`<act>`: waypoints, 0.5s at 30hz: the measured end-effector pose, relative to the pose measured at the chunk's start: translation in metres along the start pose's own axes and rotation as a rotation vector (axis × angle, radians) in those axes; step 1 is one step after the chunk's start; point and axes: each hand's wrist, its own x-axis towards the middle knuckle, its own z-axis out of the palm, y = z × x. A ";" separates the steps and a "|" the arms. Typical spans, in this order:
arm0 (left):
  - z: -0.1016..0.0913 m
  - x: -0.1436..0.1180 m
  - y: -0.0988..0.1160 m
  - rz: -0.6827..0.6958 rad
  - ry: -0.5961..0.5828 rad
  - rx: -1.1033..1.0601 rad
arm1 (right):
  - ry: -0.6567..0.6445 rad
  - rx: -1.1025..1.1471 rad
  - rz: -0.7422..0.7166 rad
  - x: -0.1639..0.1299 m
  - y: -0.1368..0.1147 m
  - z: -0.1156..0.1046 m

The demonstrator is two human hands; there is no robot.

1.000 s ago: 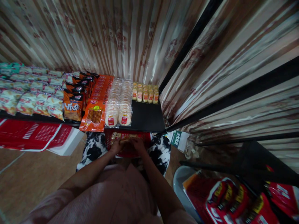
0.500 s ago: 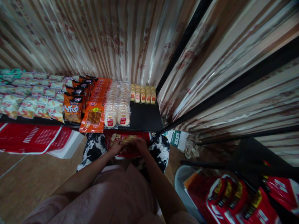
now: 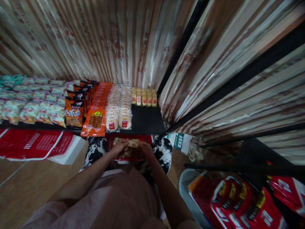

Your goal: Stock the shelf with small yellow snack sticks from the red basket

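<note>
Both hands are down in the red plastic basket point(image 3: 145, 138) that sits between the person's knees, just under the front edge of the black shelf point(image 3: 147, 121). The left hand point(image 3: 119, 147) curls its fingers over a cluster of small yellowish snack packets point(image 3: 132, 144), and the right hand point(image 3: 145, 149) closes in from the other side, fingers bent onto the same cluster; the two hands sit close together with the packets between them, though how firmly each grips is too dim to tell. The knees in black-and-white patterned trousers point(image 3: 95, 152) flank the basket on both sides. Up on the shelf, a short row of matching small yellow packets point(image 3: 144, 97) stands at the back right corner, with bare black surface in front of it. Just left of that run two columns of clear-wrapped round white rice crackers point(image 3: 119, 108), then a column of flat orange packets point(image 3: 98, 111), then dark orange snack bags point(image 3: 75, 111) and pale bags point(image 3: 30, 109) stretching off to the left. A striped shiny curtain point(image 3: 95, 41) hangs behind the shelf. Another red basket point(image 3: 33, 144) lies on the floor to the left, and red packages with yellow labels point(image 3: 240, 200) lie at lower right.
</note>
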 end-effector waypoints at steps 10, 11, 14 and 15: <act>0.015 -0.018 0.034 0.050 -0.045 -0.029 | -0.027 0.452 0.036 -0.024 -0.019 -0.017; 0.018 -0.020 0.038 0.051 -0.049 -0.027 | -0.047 0.487 0.025 -0.026 -0.021 -0.020; 0.025 -0.023 0.049 0.058 -0.057 0.027 | -0.079 0.534 0.017 -0.036 -0.030 -0.029; 0.027 -0.024 0.053 0.059 -0.052 0.073 | -0.087 0.547 0.020 -0.039 -0.034 -0.032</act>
